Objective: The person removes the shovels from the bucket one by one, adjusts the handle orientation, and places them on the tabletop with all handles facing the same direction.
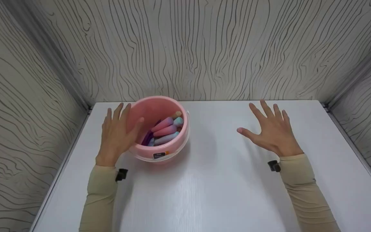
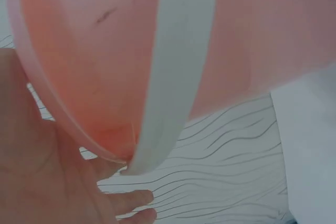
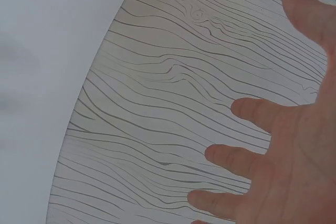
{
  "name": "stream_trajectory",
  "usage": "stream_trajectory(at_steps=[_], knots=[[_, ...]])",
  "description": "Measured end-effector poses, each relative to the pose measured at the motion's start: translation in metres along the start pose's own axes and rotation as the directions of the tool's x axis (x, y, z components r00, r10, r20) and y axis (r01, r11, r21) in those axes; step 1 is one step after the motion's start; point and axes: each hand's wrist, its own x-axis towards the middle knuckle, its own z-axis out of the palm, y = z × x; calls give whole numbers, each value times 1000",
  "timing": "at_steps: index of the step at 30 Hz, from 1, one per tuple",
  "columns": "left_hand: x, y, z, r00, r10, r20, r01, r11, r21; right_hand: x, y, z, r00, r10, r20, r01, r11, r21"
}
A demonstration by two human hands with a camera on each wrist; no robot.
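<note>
A pink bucket (image 1: 181, 145) with a pale handle (image 2: 181, 51) stands at the left of the white table. Inside it lie several tapered pink, blue and purple pieces (image 1: 165, 130), whose kind I cannot tell. My left hand (image 1: 116, 135) is beside the bucket's left rim, fingers spread and thumb over the opening. In the left wrist view the palm is close to the rim; whether it touches is hard to tell. My right hand (image 1: 275, 132) hovers over the table's right side with fingers spread, holding nothing. The right wrist view shows its straight fingers (image 3: 257, 114).
The white table (image 1: 224, 193) backs onto a panel (image 1: 204, 48) patterned with dark wavy lines. Similar panels rise along the left and right sides. A small black device (image 1: 121, 174) sits at my left wrist, another black device (image 1: 274, 166) at my right.
</note>
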Motion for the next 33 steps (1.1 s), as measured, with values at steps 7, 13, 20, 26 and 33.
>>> stream_trajectory(at_steps=[7,13,20,26,33], knots=[[2,-9,0,994,-107,39,112,982,-155,-2,-9,2,999,-36,12,36,999,-2],[6,-12,4,978,-186,99,205,946,-251,-5,-16,6,997,-73,9,73,997,-6],[10,-10,5,965,-231,125,259,918,-301,0,-35,14,991,-133,-23,133,991,11],[11,-9,5,978,-196,67,207,924,-321,10,-56,17,968,-230,-96,235,971,39],[10,-14,7,998,-59,12,59,930,-362,22,-83,11,935,-339,-101,346,935,72]])
